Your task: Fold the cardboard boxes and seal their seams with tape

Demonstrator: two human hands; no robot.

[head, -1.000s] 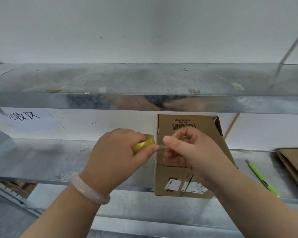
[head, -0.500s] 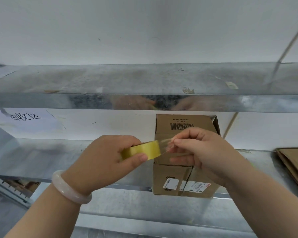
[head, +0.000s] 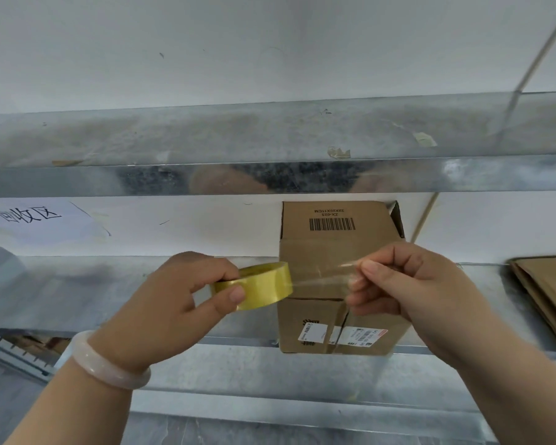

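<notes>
Within the last 1 s the 2 hands have drawn apart. They were nearly touching at the roll, and now a clear strip of tape (head: 321, 277) spans the gap between them. I judge that enough is peeled to cover a seam, so laying it down comes next.

The left hand (head: 174, 303) has its grip curled round the yellow tape roll (head: 257, 285), with the thumb on its outer face. The right hand (head: 408, 284) pinches the strip's free end between thumb and fingertips.

The strip's long axis runs left to right, about parallel to the shelf's (head: 77, 284) front edge. It hangs in the air in front of the cardboard box (head: 331, 245).

The box stands at that front edge, slightly over it, and its print reads upside down. Its seam (head: 341, 322) faces the person and runs top to bottom, crosswise to the strip.
</notes>
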